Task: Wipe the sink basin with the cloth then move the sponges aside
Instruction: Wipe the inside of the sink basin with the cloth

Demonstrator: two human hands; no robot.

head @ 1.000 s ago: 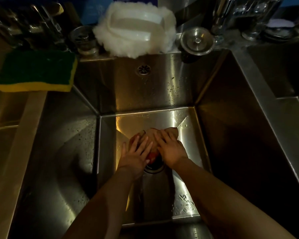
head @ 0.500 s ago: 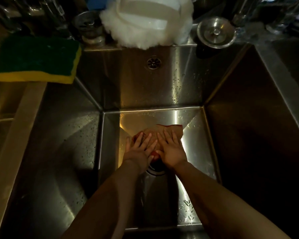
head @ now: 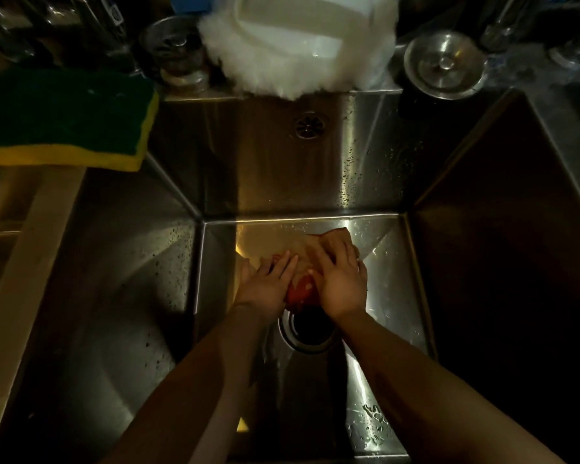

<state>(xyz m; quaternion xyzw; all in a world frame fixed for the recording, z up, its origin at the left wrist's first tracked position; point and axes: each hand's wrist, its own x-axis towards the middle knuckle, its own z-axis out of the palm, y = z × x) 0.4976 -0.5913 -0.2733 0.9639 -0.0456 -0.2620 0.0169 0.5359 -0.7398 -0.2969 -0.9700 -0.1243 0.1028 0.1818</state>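
Observation:
An orange-red cloth (head: 302,291) lies flat on the floor of the steel sink basin (head: 392,296), just beyond the drain hole (head: 310,328). My left hand (head: 268,284) and my right hand (head: 340,279) both press down on the cloth with fingers spread, side by side. A green and yellow sponge (head: 64,118) rests on the sink's left rim. At the back rim sits a fluffy white scrubbing pad with a white plastic handle (head: 298,45).
Two metal drain strainers stand on the back ledge, one left (head: 175,51) and one right (head: 444,63) of the white pad. Glassware and utensils crowd the dark back corners. An overflow hole (head: 310,124) marks the basin's back wall. A second basin lies left.
Both hands have slid the cloth slightly away from the drain toward the back of the basin floor, uncovering more of the drain hole. The camera has tilted lower.

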